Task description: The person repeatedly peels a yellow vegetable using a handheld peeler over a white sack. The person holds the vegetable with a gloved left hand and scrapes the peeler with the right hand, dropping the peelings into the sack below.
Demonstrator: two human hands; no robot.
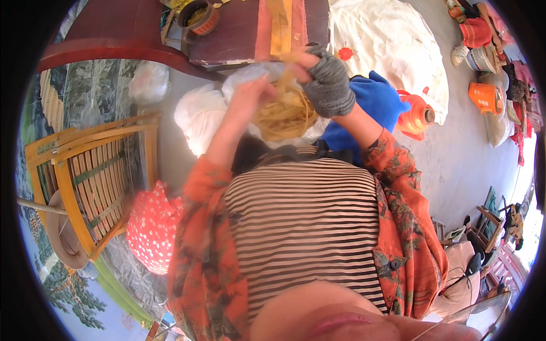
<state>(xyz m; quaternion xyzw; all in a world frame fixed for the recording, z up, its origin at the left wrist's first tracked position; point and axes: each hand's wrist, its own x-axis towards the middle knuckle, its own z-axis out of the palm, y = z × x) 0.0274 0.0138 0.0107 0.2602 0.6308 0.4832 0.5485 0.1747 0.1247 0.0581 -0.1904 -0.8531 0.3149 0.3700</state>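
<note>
My right hand (326, 81), in a grey knitted fingerless glove, pinches a thin tan strip (285, 79) at the table's near edge. To its left is my bare left hand (258, 89), blurred by motion; whether its fingers hold part of the strip is not clear. Below both hands a loose heap of tan strips (283, 117) lies on white plastic (315, 132) over my lap. A yellow wooden bar (279, 30) stands on pink cloth (300, 25) on the dark red table (234, 38), just beyond my fingers.
A brown pot (204, 21) stands on the table. Blue cloth (375, 102) and an orange-red flask (416, 115) lie right of my lap, near a white cloth (388, 42). At left are a folded wooden chair (102, 179) and a red dotted bag (153, 230). Another person (477, 32) is at upper right.
</note>
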